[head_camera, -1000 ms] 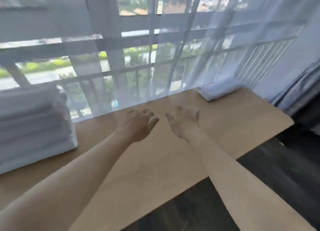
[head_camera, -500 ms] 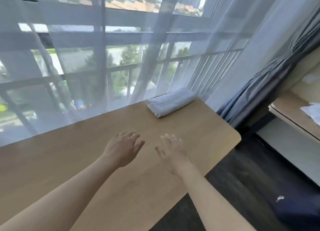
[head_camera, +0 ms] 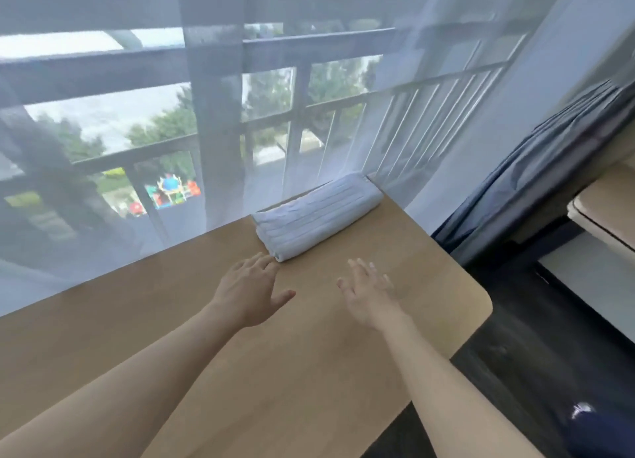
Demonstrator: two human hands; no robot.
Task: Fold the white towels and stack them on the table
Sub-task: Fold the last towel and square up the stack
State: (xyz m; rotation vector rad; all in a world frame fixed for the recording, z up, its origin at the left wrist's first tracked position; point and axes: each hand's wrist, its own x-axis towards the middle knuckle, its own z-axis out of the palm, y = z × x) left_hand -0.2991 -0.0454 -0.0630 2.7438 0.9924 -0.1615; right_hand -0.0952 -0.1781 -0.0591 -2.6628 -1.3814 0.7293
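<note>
**Folded towel at the far corner, both hands spread near it**

The white towel (head_camera: 318, 215) lay folded into a thick, soft oblong with rounded edges, its top marked by faint parallel ridges. It sat at the far right end of the tabletop (head_camera: 137, 323), slanted, with its far end against the sheer curtain (head_camera: 103, 131).

The left hand (head_camera: 252, 291) reached palm down, fingers straight and slightly apart, thumb stuck out to the side; its fingertips (head_camera: 271, 261) were just beside the towel's near corner, and whether they touched it could not be told. The right hand (head_camera: 369, 291) hovered near the towel's near long edge but apart from it, fingers fanned out and holding nothing. Both forearms were bare.

The tabletop was smooth, pale wood-grain with a rounded right corner. The curtain was thin and translucent; a railing and trees showed through it. A heavier blue-grey drape (head_camera: 536, 182) hung in folds at the right, over a dark floor (head_camera: 515, 337).
</note>
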